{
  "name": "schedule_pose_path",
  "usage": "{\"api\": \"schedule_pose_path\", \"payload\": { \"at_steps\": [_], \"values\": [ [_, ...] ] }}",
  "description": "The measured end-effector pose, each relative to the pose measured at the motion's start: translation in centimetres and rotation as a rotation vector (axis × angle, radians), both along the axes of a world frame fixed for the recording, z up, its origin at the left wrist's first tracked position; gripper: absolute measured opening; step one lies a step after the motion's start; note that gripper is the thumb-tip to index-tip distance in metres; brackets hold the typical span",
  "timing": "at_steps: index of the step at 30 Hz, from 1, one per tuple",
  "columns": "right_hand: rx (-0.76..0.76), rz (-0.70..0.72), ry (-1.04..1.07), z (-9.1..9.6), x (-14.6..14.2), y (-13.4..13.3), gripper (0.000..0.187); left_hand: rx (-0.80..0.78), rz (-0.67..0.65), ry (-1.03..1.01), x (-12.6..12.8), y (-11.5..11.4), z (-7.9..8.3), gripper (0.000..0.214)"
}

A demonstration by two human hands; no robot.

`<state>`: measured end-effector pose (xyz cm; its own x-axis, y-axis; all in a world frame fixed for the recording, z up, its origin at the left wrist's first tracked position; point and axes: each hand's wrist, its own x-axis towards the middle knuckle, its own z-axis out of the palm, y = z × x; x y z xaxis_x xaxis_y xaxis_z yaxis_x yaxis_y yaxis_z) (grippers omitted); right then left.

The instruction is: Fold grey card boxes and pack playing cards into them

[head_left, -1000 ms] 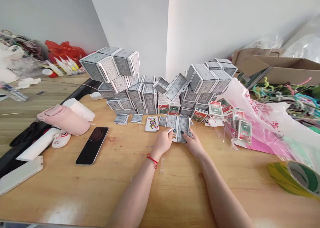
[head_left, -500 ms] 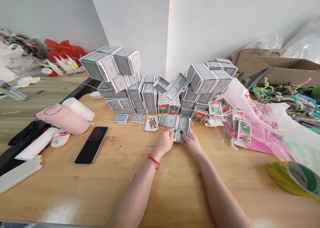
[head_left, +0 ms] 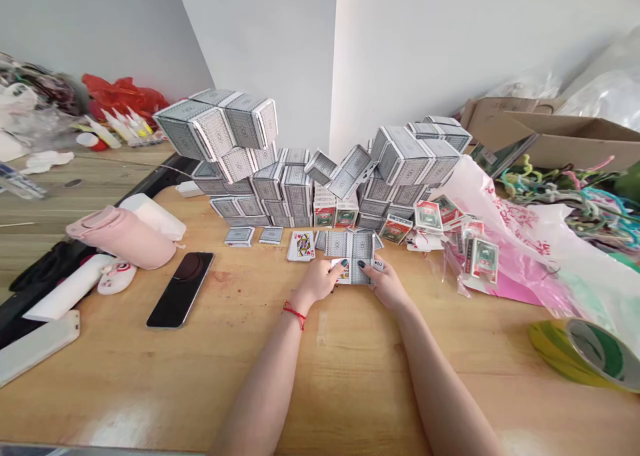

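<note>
Both my hands meet at the middle of the wooden table over a small stack of grey-backed playing cards. My left hand, with a red string at the wrist, pinches the stack's left side. My right hand grips its right side, and a face-up card corner shows beside the fingers. More grey-backed cards lie spread just behind the stack. A face-up queen pile sits to their left.
A wall of stacked grey card boxes stands behind. Red-green card packs spill from a pink plastic bag at right. A black phone, pink bottle and white items lie at left. A yellow-green tape roll sits at right.
My hands and the card stack have drawn slightly toward me, away from the spread cards. The view has tilted a little; the rest of the table stays put.
</note>
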<state>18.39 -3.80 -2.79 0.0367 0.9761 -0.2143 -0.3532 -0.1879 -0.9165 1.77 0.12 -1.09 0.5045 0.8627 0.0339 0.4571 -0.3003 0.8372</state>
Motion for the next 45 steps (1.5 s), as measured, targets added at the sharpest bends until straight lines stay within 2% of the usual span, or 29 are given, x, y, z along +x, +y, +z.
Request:
{"api": "schedule_pose_path", "payload": {
  "at_steps": [8,13,21,33,41,45],
  "values": [
    [0.001,-0.017,0.102,0.1,-0.1,-0.1,0.036,0.053,-0.008,0.039,0.6,0.0,-0.6,0.044],
    [-0.002,-0.056,0.099,-0.2,-0.1,0.0,0.037,0.105,-0.003,0.063,1.0,-0.4,-0.4,0.036],
    [0.004,-0.081,0.065,-0.5,-0.3,0.2,0.038,0.157,0.034,0.123,1.2,-0.6,-0.8,0.036],
    [0.023,-0.029,0.024,-0.8,-0.3,0.0,0.039,0.119,0.010,0.110,1.2,-0.7,-0.7,0.037],
    [0.025,-0.006,0.098,-0.3,-0.6,-0.1,0.035,0.066,0.018,0.020,1.2,-0.5,-0.9,0.039],
    [0.010,-0.012,0.104,0.2,-0.5,0.0,0.039,0.049,0.076,-0.025,0.6,-0.3,-0.5,0.045]
  ]
}}
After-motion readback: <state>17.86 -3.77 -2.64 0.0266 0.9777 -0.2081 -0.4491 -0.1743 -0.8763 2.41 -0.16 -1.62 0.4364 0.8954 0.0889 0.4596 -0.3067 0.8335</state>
